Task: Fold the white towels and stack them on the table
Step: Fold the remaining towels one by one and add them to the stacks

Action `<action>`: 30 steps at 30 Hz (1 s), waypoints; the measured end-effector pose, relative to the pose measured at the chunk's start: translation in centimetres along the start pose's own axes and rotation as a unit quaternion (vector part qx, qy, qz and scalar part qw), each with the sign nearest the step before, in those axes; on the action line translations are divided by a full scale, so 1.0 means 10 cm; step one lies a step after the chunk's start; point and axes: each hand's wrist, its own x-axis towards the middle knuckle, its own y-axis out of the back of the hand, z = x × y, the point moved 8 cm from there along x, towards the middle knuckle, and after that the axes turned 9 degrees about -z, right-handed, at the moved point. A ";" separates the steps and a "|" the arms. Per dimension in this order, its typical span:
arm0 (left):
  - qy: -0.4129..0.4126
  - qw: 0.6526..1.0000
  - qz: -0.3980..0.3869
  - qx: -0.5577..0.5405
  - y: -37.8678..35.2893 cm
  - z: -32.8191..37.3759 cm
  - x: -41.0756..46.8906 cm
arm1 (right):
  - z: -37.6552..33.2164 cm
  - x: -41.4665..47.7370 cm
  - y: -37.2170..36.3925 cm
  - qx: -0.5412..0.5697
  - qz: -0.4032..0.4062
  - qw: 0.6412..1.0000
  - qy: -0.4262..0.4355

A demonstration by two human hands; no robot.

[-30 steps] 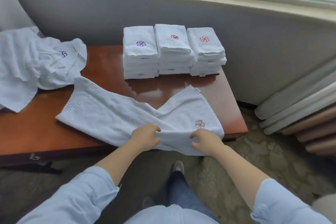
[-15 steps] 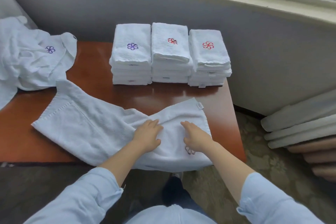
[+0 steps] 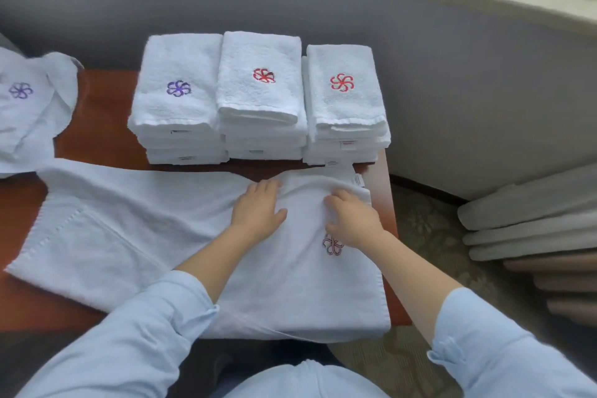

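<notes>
A white towel (image 3: 129, 236) with a red flower emblem lies spread across the brown table (image 3: 103, 126), its near edge hanging over the front. My left hand (image 3: 258, 207) lies flat on it with the fingers stretched toward the far edge. My right hand (image 3: 350, 220) presses on the towel's right part with bent fingers, just above the emblem, and a ridge of cloth is bunched in front of the fingertips. Three stacks of folded white towels stand at the table's far side: a purple-emblem stack (image 3: 177, 100), a middle red-emblem stack (image 3: 261, 87) and a right red-emblem stack (image 3: 344, 97).
A heap of unfolded white towels (image 3: 26, 113) with a purple emblem lies at the table's left end. A grey wall and a window sill run behind the table. Grey and brown rolled cloth (image 3: 533, 220) lies on the carpet to the right, past the table's right edge.
Both hands let go of the towel's near edge and slid forward over it toward the stacks. The towel's right part now lies straighter and closer to the stacks.
</notes>
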 end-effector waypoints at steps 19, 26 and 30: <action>-0.002 0.997 -0.009 0.074 0.14 -0.03 0.23 | -0.13 0.46 0.37 -0.091 0.016 0.995 0.024; -0.038 0.996 -0.019 0.082 0.12 -0.03 0.20 | -0.17 0.39 0.43 -0.131 -0.011 0.991 0.018; -0.012 0.989 -0.008 0.148 0.20 -0.07 0.18 | -0.17 0.32 0.54 -0.112 0.007 0.994 0.021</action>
